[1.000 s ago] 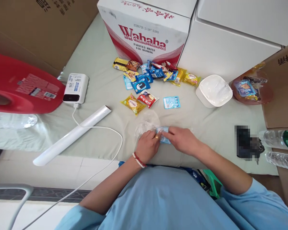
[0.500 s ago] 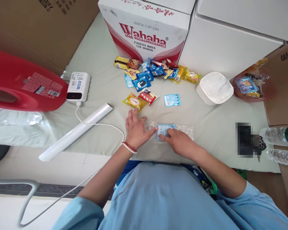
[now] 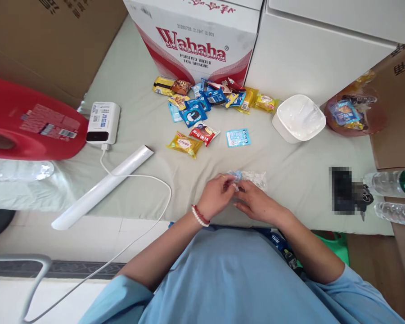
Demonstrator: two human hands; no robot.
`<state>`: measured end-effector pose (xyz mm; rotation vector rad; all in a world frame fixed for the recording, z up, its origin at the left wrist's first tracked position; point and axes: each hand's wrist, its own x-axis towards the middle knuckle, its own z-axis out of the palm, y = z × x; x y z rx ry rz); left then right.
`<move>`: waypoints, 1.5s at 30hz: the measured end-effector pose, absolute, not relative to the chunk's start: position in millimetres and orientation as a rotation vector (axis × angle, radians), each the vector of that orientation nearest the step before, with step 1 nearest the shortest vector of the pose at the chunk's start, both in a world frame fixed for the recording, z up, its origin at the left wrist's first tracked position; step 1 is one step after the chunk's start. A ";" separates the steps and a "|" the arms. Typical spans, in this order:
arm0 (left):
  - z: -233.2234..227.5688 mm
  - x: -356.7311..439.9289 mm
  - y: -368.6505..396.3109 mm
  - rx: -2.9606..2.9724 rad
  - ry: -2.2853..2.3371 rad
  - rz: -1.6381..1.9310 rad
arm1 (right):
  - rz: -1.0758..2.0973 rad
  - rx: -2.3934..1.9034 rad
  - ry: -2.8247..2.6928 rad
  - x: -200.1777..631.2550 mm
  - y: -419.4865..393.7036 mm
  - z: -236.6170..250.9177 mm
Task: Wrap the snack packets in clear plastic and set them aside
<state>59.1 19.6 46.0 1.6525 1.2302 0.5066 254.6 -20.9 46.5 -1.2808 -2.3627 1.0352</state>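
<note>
Blue snack packet (image 3: 238, 175) in crinkled clear wrap (image 3: 254, 178)

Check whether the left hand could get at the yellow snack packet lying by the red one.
Probably yes: the left hand has only bare sheet between it and the yellow snack packet, though it now pinches the plastic-wrapped packet.

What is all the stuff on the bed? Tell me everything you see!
Wrapped snack: one, blue in clear film, at both hands.
Snack packets: a heap, blue, yellow, red, before the box.
Wahaha box: one, white and red, at the back.
White bowl: one, right.
Snack bag: one, reddish, far right.
Film roll: one, white, left.
Power bank: one, white, left.
Left hand: pinching the film.
Right hand: pinching the film.
</note>
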 end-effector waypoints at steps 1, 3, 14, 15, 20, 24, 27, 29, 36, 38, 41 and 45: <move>41.2 65.8 18.0 1.791 1.201 0.465 | 1.039 -1.295 -2.319 258.7 -20.9 47.0; 33.3 73.6 12.9 2.055 1.171 0.395 | 0.904 -1.479 -2.183 269.2 -22.0 45.6; 36.2 76.8 -7.0 2.541 1.264 0.070 | 0.896 -1.927 -1.801 284.5 -17.8 55.7; 35.5 77.8 -7.0 2.564 1.260 0.058 | 1.000 -1.897 -1.761 277.2 -12.5 60.5; 31.3 66.9 -7.8 2.470 1.133 0.200 | 1.148 -1.794 -1.848 228.2 19.2 59.8; 27.3 29.3 -7.5 2.121 1.170 0.576 | 1.001 -1.852 -2.131 207.7 24.0 45.6; 17.9 9.7 -2.4 1.900 1.587 0.644 | 0.889 -1.853 -2.245 205.5 14.0 40.2; 10.6 10.7 3.0 1.902 1.730 0.569 | 0.868 -1.844 -2.230 206.5 7.0 37.5; 15.9 46.4 11.8 1.895 1.625 0.588 | 1.029 -1.652 -1.705 214.5 -12.2 32.5; 23.7 53.1 5.9 1.918 1.506 0.648 | 1.180 -1.611 -1.418 217.8 -20.8 35.1; 32.1 63.4 -8.3 2.165 1.310 0.754 | 1.356 -1.558 -1.048 226.1 -35.2 41.5; 33.8 77.2 -23.1 2.543 0.997 0.726 | 1.432 -1.574 -0.903 246.8 -50.9 50.2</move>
